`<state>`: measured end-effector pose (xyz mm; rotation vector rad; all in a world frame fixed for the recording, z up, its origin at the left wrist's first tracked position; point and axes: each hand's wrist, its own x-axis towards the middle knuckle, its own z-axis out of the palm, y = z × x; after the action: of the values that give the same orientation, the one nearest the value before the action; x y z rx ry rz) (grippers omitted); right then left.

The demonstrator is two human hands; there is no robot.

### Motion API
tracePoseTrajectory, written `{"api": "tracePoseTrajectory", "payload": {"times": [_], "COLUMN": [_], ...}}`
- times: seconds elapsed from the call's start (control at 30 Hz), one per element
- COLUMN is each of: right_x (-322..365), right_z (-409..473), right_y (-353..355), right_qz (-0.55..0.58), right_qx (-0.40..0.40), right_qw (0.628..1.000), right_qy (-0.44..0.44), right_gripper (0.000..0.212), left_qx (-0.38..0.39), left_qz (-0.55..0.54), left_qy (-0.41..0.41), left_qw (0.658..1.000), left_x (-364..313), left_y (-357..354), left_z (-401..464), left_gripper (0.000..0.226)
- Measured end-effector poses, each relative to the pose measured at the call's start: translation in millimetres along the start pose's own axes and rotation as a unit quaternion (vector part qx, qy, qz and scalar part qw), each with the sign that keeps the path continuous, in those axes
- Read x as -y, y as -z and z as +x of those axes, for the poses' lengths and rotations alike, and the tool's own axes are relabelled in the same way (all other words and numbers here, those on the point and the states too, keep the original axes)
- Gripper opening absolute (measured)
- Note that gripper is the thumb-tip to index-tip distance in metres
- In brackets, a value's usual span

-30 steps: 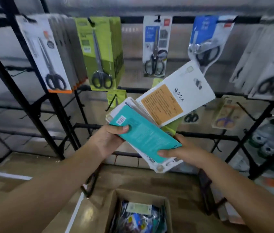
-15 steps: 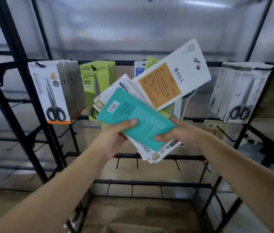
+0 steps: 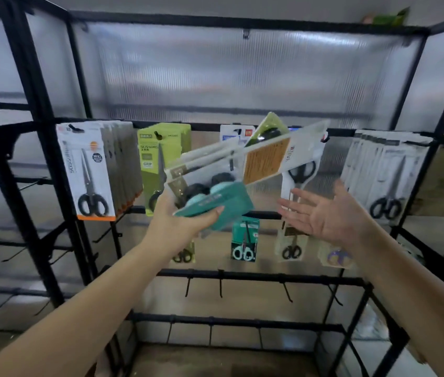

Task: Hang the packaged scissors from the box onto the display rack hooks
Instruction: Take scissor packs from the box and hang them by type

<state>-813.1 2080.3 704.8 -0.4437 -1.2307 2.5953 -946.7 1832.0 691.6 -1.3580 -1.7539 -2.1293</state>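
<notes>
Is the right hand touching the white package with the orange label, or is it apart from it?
Apart. In the head view the open right hand sits below the white package with the orange label, with the translucent back panel visible between them. Only the left hand holds the stack.

I'm facing a black display rack (image 3: 52, 170). Packaged scissors (image 3: 90, 170) are hanging from its upper hooks; lower hooks (image 3: 220, 287) are sitting bare.

A single wide-angle view looks out from the person's head, facing forward and slightly down at the rack (image 3: 52, 170), which stands close and fills the frame from side to side. Both forearms reach in from the bottom corners, with the left hand (image 3: 177, 224) and right hand (image 3: 332, 213) near the centre.
</notes>
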Motion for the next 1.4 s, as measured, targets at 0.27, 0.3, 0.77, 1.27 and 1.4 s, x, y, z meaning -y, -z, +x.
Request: {"api": "tracePoseTrajectory", "payload": {"times": [0.27,0.3,0.77,1.27,1.4], "right_x": [-6.8,-8.6,-55.9,-78.7,-78.4], "right_z": [-33.1,-37.0,-34.2,-31.1,-31.8], "right_y": [-30.2,-34.7,-43.4,-35.7,-33.4], "right_qz": [-0.031,-0.056,-0.073,0.055,0.080], "right_qx": [0.173,0.193,0.277,0.035,-0.023], "right_qw": [0.984,0.979,0.958,0.995,0.995], "right_qy": [0.017,0.016,-0.021,0.076,0.063], "right_gripper": [0.120,0.121,0.063,0.046,0.042], "left_qx": [0.061,0.059,0.166,0.020,0.022], "left_qz": [0.314,0.356,0.518,0.569,0.533], "left_qy": [-0.260,-0.298,-0.496,-0.273,-0.161], "left_qw": [0.911,0.883,0.677,0.776,0.830], "left_x": [-14.3,-17.1,9.8,6.7,2.7], "left_y": [8.1,6.4,-1.9,-33.9,-47.4], "left_z": [2.3,2.7,-8.4,-13.0,-17.5], "left_gripper": [0.041,0.044,0.052,0.117,0.118]}}
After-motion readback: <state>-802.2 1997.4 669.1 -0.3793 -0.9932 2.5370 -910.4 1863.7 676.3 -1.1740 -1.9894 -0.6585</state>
